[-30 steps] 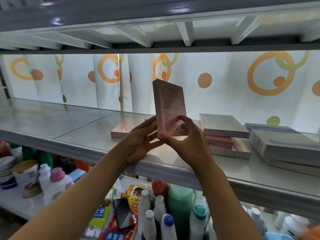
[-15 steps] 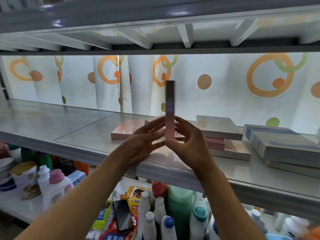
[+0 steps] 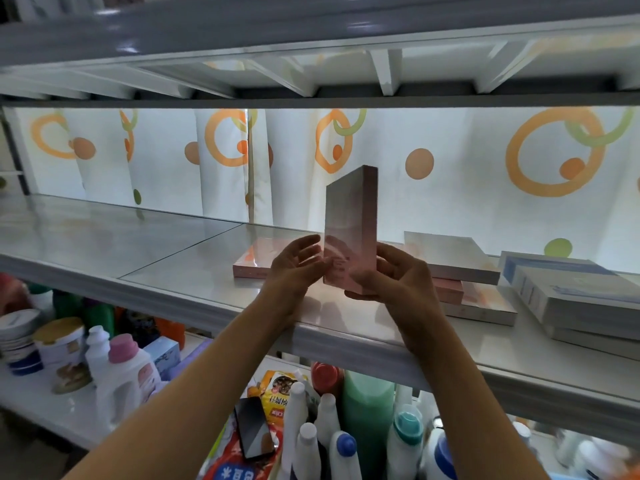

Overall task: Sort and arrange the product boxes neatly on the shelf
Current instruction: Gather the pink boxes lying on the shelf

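Note:
A tall pink box (image 3: 350,216) stands upright above the grey shelf (image 3: 156,251), held at its lower end. My right hand (image 3: 394,275) grips its right side and bottom. My left hand (image 3: 294,268) touches its left edge with fingers spread. Behind the hands a flat pink box (image 3: 252,263) lies on the shelf. To the right lies a stack of flat white and pink boxes (image 3: 460,271). Further right is a stack of blue-and-white boxes (image 3: 568,296).
The shelf's left half (image 3: 86,233) is bare. An upper shelf (image 3: 311,32) hangs close overhead. A patterned curtain (image 3: 450,161) backs the shelf. Below are bottles (image 3: 124,372), jars (image 3: 59,344), snack packets (image 3: 277,393) and a phone (image 3: 254,427).
The pink box has been turned about its upright axis: first its printed back faced me, then its thin edge, now a plain broad face. Both hands stayed at its base.

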A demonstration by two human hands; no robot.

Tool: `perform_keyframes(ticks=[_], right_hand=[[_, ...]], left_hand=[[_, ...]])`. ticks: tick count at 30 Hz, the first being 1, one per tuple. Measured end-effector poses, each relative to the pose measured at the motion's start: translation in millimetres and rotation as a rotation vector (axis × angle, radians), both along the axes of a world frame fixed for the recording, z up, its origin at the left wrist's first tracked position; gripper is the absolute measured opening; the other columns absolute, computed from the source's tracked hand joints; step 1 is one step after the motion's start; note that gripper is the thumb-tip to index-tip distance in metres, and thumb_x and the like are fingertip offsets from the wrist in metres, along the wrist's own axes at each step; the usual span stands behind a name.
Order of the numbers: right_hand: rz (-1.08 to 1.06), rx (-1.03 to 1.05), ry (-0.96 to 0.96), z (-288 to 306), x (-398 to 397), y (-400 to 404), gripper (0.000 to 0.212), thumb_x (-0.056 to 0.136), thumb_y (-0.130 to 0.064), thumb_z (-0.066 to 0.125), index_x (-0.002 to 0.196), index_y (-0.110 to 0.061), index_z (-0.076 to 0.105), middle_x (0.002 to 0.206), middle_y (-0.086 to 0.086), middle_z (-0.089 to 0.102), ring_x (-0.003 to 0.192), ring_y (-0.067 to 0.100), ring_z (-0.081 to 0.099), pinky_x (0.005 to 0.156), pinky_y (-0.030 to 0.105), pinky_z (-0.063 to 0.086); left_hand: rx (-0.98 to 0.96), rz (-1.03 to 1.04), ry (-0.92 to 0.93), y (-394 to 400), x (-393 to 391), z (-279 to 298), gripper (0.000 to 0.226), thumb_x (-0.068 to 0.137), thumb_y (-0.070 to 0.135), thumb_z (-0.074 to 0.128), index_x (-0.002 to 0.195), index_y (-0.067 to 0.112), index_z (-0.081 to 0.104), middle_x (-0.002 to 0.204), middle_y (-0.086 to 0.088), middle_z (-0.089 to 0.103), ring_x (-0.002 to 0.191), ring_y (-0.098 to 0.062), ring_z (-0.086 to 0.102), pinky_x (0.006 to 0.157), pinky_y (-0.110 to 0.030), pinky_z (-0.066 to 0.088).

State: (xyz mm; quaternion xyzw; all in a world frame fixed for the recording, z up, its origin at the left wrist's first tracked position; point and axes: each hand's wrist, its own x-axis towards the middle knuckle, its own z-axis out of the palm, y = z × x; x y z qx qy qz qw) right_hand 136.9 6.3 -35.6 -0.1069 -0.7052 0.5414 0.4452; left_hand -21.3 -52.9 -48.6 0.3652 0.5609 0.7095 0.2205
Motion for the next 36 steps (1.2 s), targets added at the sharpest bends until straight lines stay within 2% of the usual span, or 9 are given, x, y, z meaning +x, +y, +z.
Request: perform_keyframes(ticks=[5, 10, 14, 21, 24, 26, 27, 30, 36], right_hand=[[0.064, -0.168, -0.001, 1.3, 1.9, 1.9, 0.021, 0.090, -0.020, 0.066, 0.111, -0.024, 0.066, 0.103, -0.002, 0.075, 0.094, 0.025, 0.072, 0.079, 0.038, 0.060], [-0.034, -0.105, -0.096, -0.2, -16.5, 6.1, 0.018, 0.098, -0.019, 0.054, 0.110, -0.020, 0.067, 0.096, -0.001, 0.075, 0.092, 0.023, 0.072, 0.080, 0.037, 0.060], [-0.159, 0.029, -0.163, -1.3, -51.3, 2.7, 0.025, 0.100, -0.019, 0.051, 0.122, -0.026, 0.060, 0.087, -0.005, 0.074, 0.066, 0.022, 0.071, 0.066, 0.033, 0.062], [-0.282, 0.102, -0.249, 5.2, -115.2, -9.2, 0.028, 0.099, -0.028, 0.054, 0.096, -0.010, 0.075, 0.067, 0.004, 0.071, 0.050, 0.021, 0.066, 0.059, 0.039, 0.061], [-0.334, 0.206, -0.367, 5.3, -132.5, -4.8, 0.036, 0.099, -0.033, 0.053, 0.085, -0.007, 0.075, 0.066, 0.002, 0.070, 0.048, 0.015, 0.063, 0.057, 0.025, 0.057], [-0.384, 0.268, -0.430, 5.1, -138.5, 1.1, 0.040, 0.101, -0.032, 0.049, 0.082, -0.007, 0.073, 0.067, -0.001, 0.067, 0.049, 0.008, 0.057, 0.049, 0.006, 0.041], [-0.412, 0.293, -0.459, 4.4, -139.9, 3.2, 0.042, 0.102, -0.033, 0.046, 0.080, -0.008, 0.072, 0.067, -0.001, 0.066, 0.051, 0.006, 0.056, 0.045, 0.006, 0.036], [-0.454, 0.383, -0.535, -3.4, -143.8, 12.2, 0.045, 0.102, -0.037, 0.040, 0.079, -0.014, 0.070, 0.072, 0.003, 0.068, 0.064, 0.017, 0.061, 0.056, 0.024, 0.039], [-0.415, 0.337, -0.554, -10.0, -144.8, 17.4, 0.048, 0.100, -0.042, 0.042, 0.063, -0.016, 0.059, 0.070, 0.004, 0.066, 0.071, 0.024, 0.062, 0.064, 0.030, 0.042]], left_hand=[[0.026, -0.042, -0.098, -10.7, 6.5, 2.7, 0.015, 0.086, 0.026, 0.070, 0.100, 0.026, 0.068, 0.091, 0.008, 0.074, 0.101, -0.019, 0.065, 0.088, -0.028, 0.052], [0.001, 0.135, 0.116, -34.6, -14.6, 9.8, 0.023, 0.088, 0.021, 0.069, 0.111, 0.023, 0.068, 0.103, 0.011, 0.072, 0.096, -0.012, 0.066, 0.091, -0.034, 0.052], [0.027, 0.210, 0.213, -53.3, -43.5, 20.7, 0.028, 0.086, 0.020, 0.071, 0.114, 0.024, 0.069, 0.106, 0.010, 0.073, 0.095, -0.009, 0.068, 0.081, -0.025, 0.053], [0.013, 0.345, 0.250, -66.6, -91.0, 19.5, 0.021, 0.087, 0.013, 0.069, 0.106, 0.020, 0.070, 0.088, 0.017, 0.069, 0.085, -0.002, 0.066, 0.074, -0.012, 0.050], [0.000, 0.382, 0.236, -68.4, -104.4, 9.0, 0.019, 0.087, 0.012, 0.069, 0.106, 0.018, 0.070, 0.089, 0.015, 0.070, 0.082, 0.000, 0.065, 0.071, -0.008, 0.049], [-0.027, 0.398, 0.264, -66.2, -109.3, 3.7, 0.023, 0.087, 0.015, 0.069, 0.110, 0.014, 0.071, 0.097, 0.007, 0.071, 0.085, -0.002, 0.065, 0.070, -0.006, 0.046], [-0.040, 0.408, 0.274, -65.4, -111.2, 1.3, 0.024, 0.087, 0.017, 0.069, 0.111, 0.014, 0.071, 0.098, 0.006, 0.071, 0.085, -0.001, 0.064, 0.070, -0.006, 0.044], [-0.061, 0.428, 0.281, -62.8, -114.5, -3.9, 0.022, 0.086, 0.020, 0.070, 0.107, 0.014, 0.073, 0.096, 0.008, 0.071, 0.085, 0.001, 0.063, 0.070, -0.006, 0.043], [-0.119, 0.409, 0.256, -59.2, -120.6, -6.3, 0.020, 0.088, 0.015, 0.068, 0.106, 0.009, 0.073, 0.096, -0.003, 0.073, 0.084, -0.012, 0.066, 0.084, -0.027, 0.053]])
